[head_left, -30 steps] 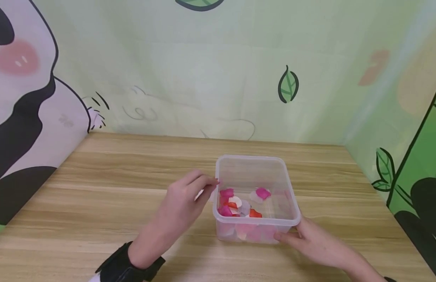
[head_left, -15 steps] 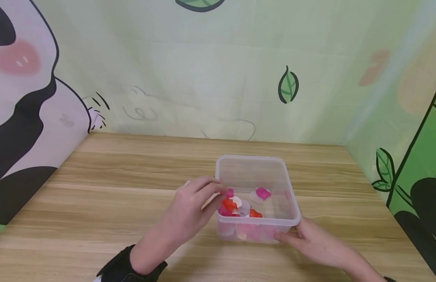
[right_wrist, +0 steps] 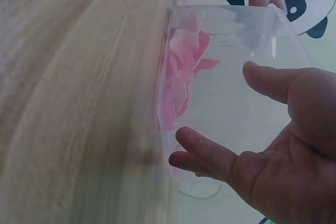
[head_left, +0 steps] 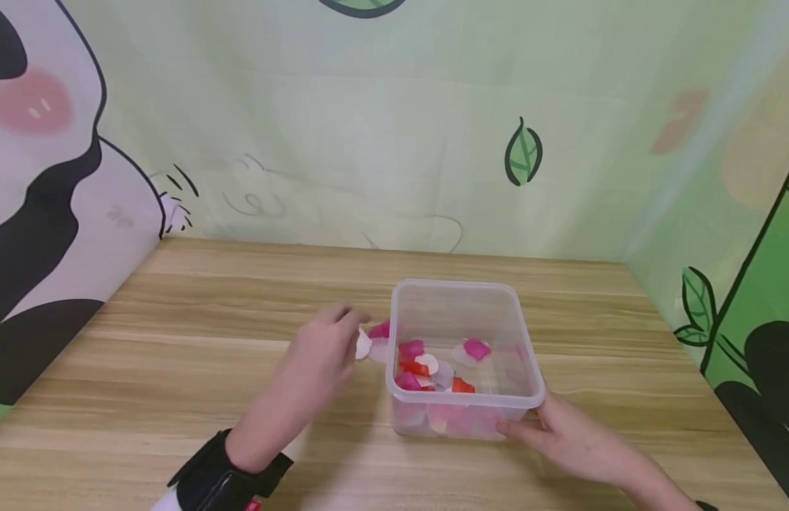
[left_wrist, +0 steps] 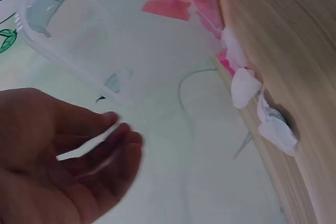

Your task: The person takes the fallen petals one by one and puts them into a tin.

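Observation:
A clear plastic box (head_left: 465, 402) stands on the wooden table with pink, red and white flower petals (head_left: 420, 367) inside, mostly toward its left side. Just outside its left wall lie a white petal (head_left: 363, 344) and a magenta petal (head_left: 379, 330). My left hand (head_left: 321, 351) hovers beside these, fingers loosely bent; nothing shows between them in the left wrist view, where white petals (left_wrist: 245, 87) lie apart from the fingertips. With thumb and fingers fairly straight and spread, my right hand (head_left: 570, 433) steadies the box's near right corner.
The wooden table (head_left: 241, 284) runs back to a pale green cloth wall (head_left: 337, 142) printed with leaves. A panda print (head_left: 43, 177) is at the left, and a green printed side panel (head_left: 758, 284) borders the right.
My left hand reached over the box's left rim, then drew back left to the petals on the table. Red petal pieces inside the box look shifted. Right hand and box stay put.

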`<action>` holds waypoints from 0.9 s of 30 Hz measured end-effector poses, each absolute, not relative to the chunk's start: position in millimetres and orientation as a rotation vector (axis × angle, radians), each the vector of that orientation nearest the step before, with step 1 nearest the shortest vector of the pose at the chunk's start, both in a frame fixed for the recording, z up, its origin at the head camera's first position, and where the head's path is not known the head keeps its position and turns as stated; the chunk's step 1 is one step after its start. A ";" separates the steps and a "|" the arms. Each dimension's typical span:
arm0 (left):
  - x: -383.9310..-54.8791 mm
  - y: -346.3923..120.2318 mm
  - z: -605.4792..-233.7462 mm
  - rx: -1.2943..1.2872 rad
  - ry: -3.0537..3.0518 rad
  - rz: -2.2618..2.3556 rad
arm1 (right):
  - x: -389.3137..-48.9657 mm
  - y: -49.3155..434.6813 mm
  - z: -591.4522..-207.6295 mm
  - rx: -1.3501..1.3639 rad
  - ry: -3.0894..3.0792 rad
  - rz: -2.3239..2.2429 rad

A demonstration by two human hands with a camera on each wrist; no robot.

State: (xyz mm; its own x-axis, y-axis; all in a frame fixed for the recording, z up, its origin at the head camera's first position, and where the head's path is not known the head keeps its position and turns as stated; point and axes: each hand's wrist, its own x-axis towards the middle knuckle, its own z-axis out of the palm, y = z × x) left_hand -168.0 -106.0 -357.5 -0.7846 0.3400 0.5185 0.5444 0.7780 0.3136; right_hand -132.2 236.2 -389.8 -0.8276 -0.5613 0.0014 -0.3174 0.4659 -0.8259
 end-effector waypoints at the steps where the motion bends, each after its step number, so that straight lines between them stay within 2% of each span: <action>1: -168.7 -107.2 -359.7 -0.643 -2.587 -0.595 | -132.2 236.2 -389.6 -0.747 2.444 -1.294; 12: -176.8 -123.5 -375.6 -0.518 -2.988 -0.310 | -132.0 236.1 -389.5 -0.757 2.452 -1.290; 27: -186.6 -133.6 -384.4 -0.459 -3.137 -0.309 | -131.2 235.5 -388.4 -0.731 2.473 -1.265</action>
State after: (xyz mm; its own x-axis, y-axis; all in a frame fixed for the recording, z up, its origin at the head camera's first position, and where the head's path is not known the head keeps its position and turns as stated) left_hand -186.6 -133.6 -384.4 -0.9576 0.2878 -0.0152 0.2793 0.9397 0.1973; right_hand -131.2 235.5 -388.4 -0.8369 -0.5473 -0.0088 -0.3133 0.4921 -0.8122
